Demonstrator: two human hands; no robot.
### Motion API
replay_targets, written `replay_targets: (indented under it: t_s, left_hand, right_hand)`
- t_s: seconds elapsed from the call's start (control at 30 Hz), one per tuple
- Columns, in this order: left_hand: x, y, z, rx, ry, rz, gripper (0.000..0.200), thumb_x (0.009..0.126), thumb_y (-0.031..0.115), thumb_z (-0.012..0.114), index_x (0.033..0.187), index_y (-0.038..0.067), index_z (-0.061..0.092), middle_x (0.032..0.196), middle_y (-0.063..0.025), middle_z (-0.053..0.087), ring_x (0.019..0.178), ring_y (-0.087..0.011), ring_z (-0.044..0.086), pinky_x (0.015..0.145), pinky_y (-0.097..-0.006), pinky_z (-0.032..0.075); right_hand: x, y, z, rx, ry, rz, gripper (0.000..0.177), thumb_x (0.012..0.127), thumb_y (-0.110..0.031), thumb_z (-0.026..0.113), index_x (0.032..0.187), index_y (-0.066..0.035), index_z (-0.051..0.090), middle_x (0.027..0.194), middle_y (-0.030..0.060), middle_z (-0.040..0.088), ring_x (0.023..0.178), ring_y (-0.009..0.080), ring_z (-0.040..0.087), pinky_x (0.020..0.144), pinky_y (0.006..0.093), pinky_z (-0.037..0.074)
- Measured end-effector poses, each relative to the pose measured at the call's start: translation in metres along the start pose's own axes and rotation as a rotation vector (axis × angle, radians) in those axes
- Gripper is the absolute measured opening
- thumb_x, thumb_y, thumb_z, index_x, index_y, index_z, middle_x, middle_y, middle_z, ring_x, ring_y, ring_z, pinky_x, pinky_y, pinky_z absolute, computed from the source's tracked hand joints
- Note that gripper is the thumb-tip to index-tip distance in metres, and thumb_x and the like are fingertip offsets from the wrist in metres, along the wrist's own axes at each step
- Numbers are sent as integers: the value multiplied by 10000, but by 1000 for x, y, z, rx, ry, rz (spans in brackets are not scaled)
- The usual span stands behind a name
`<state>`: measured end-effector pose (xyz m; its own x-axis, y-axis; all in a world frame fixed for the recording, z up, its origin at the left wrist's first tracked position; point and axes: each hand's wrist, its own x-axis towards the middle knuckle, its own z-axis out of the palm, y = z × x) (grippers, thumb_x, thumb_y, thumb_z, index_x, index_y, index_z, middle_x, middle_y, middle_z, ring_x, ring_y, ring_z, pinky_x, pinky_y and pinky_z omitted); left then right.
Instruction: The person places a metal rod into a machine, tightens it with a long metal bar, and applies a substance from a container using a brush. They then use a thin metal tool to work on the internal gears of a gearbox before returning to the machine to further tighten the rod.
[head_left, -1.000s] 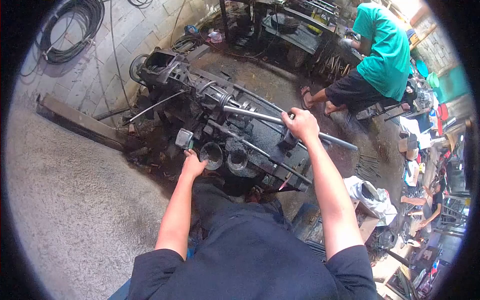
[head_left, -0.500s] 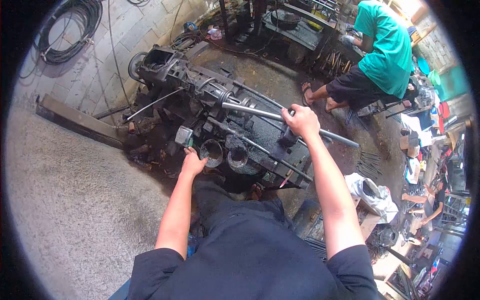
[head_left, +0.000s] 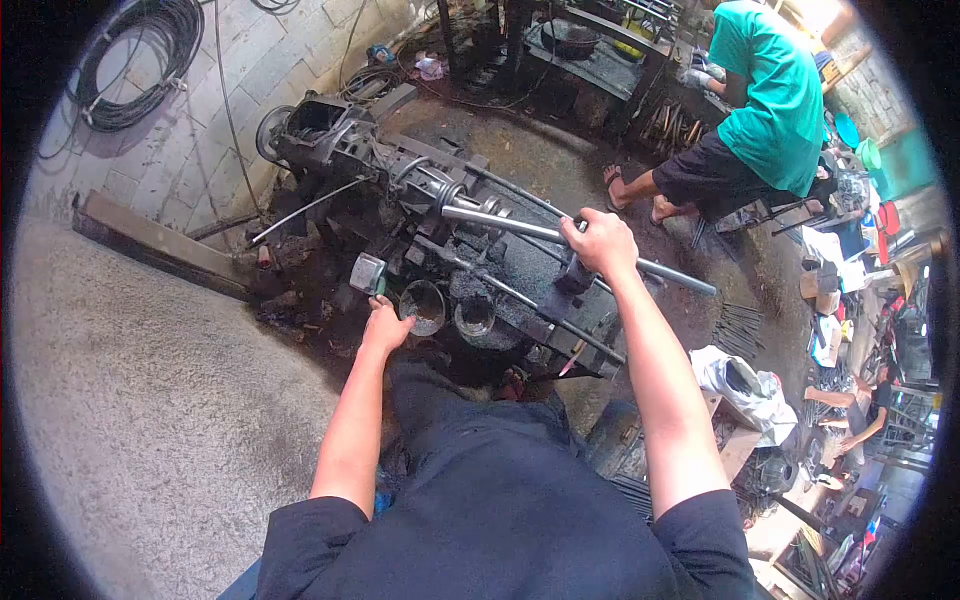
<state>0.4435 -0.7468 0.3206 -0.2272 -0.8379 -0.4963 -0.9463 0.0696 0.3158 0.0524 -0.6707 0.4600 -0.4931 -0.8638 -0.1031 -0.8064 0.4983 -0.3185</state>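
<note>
A long bare metal rod [head_left: 680, 276] runs from the spindle of a greasy lathe-like machine [head_left: 415, 180] out to the right. My right hand [head_left: 605, 243] is closed over the rod from above, around its middle. My left hand [head_left: 385, 325] reaches a small grey box [head_left: 368, 272] with a green part at its lower edge. Its fingertips touch near that green part, while the thumb sticks out to the right. Beside the thumb sit two round metal bowls, the nearer one [head_left: 423, 306] and the farther one [head_left: 475, 315], on the machine's near side.
Fine metal shavings cover the machine bed [head_left: 525, 262]. Across the floor, a person in a green shirt [head_left: 770, 100] bends over another bench. Thin rods [head_left: 738, 328] lie on the ground to the right, near a white sack [head_left: 745, 395]. Coiled cable [head_left: 140, 60] hangs on the wall.
Almost nothing differs. Both hands keep their places on the rod and at the grey box, and the rod sits about where it was.
</note>
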Motion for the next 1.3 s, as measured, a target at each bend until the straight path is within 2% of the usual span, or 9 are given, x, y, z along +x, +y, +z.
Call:
replay_targets:
  t_s: [0.23,0.3,0.5,1.13,1.3]
  left_hand:
    - [-1,-2,0,-1,8,19,1014,792,363,699,1394,-222,130,1411,-464,213,1246,-469,466,1052,-394,408]
    - [1,-3,3,12,30,21,992,774,329,724,1402,-201,170,1408,-460,234,1211,-470,501,1025,-408,437]
    - [11,-11,11,53,22,17,996,745,280,720,1404,-203,149,1402,-476,213,1207,-471,504,1022,-413,445]
    - [10,-9,12,76,9,6,934,788,221,676,1408,-199,117,1421,-463,193,1170,-474,531,1007,-424,458]
    - [7,-8,9,64,-24,-5,951,778,226,683,1404,-205,111,1418,-469,185,1203,-480,501,1021,-422,445]
  right_hand:
    - [0,-3,-1,11,7,1,506,836,-537,544,1022,-93,701,983,214,686,961,376,659,852,464,524]
    - [0,-3,-1,10,-3,5,504,835,-535,544,1026,-95,701,982,215,686,960,375,660,851,467,524]
    - [0,-4,-3,14,-25,11,507,831,-538,545,1019,-95,705,981,216,685,960,378,659,848,470,523]
    - [1,-6,-1,-15,-2,11,513,846,-544,522,1012,-95,705,990,214,685,976,372,656,858,460,523]
    - [1,-6,0,-11,-28,15,519,846,-541,522,1022,-88,703,991,214,686,978,372,656,863,460,521]
